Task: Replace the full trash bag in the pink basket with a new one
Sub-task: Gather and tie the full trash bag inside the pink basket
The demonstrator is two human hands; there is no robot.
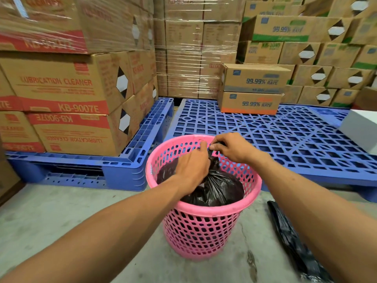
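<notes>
A pink perforated basket [204, 227] stands on the concrete floor in the middle of the head view. Inside it sits a full black trash bag [220, 190], its top gathered into a twisted neck. My left hand [191, 168] grips that neck from the left, fingers curled round it. Just above, my right hand [230, 148] pinches the free end of the neck over the basket's far rim. A folded black bag [289, 237] lies flat on the floor to the right of the basket, partly hidden by my right forearm.
Blue plastic pallets [285, 137] lie behind the basket. Stacked cardboard boxes [67, 99] fill the left pallet and the back wall. Two boxes [253, 92] sit on the right pallet, with a white box [363, 129] at its right edge. Bare concrete floor [61, 205] surrounds the basket.
</notes>
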